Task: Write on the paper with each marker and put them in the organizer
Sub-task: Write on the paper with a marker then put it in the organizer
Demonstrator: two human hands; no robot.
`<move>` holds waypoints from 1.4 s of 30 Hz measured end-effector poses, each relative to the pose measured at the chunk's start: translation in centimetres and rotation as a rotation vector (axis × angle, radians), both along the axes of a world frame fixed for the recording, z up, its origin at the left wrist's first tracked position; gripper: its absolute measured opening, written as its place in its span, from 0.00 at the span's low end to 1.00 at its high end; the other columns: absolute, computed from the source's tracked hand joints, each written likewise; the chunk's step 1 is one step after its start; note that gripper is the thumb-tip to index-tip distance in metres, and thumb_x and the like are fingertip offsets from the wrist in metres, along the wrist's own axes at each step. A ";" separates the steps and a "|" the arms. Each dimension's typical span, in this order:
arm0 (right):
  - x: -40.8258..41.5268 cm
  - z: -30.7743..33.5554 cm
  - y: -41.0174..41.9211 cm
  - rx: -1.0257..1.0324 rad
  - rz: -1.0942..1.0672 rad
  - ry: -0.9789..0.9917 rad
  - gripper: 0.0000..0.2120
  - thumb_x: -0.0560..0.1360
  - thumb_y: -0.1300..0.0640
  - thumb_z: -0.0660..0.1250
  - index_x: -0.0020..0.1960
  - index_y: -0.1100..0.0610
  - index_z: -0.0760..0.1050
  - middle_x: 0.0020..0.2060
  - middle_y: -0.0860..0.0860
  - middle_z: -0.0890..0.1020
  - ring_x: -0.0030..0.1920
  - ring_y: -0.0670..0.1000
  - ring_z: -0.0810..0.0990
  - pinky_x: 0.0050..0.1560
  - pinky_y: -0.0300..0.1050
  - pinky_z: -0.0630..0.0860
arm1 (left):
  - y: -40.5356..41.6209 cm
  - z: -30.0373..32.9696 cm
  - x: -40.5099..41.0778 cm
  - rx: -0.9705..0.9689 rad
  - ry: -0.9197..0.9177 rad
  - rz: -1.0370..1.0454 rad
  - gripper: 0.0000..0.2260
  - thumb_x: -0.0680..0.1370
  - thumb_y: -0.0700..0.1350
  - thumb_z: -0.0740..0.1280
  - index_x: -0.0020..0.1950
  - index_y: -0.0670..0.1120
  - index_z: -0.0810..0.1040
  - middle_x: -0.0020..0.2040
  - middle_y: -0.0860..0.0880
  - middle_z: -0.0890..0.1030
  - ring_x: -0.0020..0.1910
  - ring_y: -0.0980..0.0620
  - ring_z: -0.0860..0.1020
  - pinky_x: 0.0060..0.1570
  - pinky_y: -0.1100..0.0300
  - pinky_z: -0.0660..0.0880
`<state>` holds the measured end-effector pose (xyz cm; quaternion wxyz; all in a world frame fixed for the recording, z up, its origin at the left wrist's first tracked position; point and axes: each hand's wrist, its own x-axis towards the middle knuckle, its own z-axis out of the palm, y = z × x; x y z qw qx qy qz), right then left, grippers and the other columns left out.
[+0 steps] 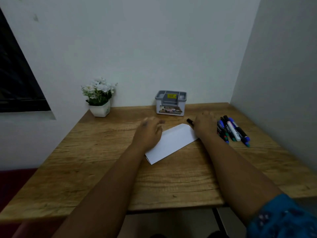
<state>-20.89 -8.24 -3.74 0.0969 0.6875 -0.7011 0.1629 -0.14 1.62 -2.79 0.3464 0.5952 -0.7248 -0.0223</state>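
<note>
A folded white paper (171, 143) is laid slantwise at the middle of the wooden table (103, 169), its left part pressed flat under the left hand (149, 131), whose fingers are spread loosely with nothing held. A black marker (190, 122) is clasped in the right hand (205, 124) at the paper's far right corner, only its dark end being seen past the fingers. A cluster of markers (233, 130) is left just right of that hand, while the grey organizer (171, 102) is set against the far wall, with a potted white flower (99, 97) to its left.
</note>
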 end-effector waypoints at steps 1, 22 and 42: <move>0.4 0.2 0.1 -0.026 0.037 -0.007 0.11 0.80 0.56 0.60 0.55 0.60 0.77 0.59 0.59 0.74 0.59 0.58 0.70 0.58 0.50 0.68 | -0.3 0.2 -0.2 0.001 -0.022 -0.013 0.14 0.80 0.42 0.61 0.65 0.47 0.75 0.62 0.48 0.77 0.63 0.49 0.71 0.57 0.59 0.67; 2.7 2.4 3.1 0.178 0.612 -0.293 0.17 0.84 0.52 0.53 0.72 0.44 0.66 0.55 0.53 0.80 0.47 0.54 0.78 0.45 0.48 0.75 | -1.9 1.7 6.0 0.451 0.049 -0.070 0.12 0.75 0.57 0.69 0.44 0.51 0.71 0.40 0.54 0.74 0.38 0.55 0.72 0.37 0.59 0.68; 8.3 0.6 6.4 0.952 0.779 -1.509 0.16 0.81 0.59 0.61 0.38 0.59 0.83 0.43 0.56 0.84 0.35 0.47 0.81 0.40 0.38 0.81 | -0.4 1.9 7.3 0.886 0.397 -0.211 0.20 0.68 0.32 0.76 0.38 0.48 0.66 0.48 0.39 0.78 0.49 0.45 0.81 0.46 0.58 0.81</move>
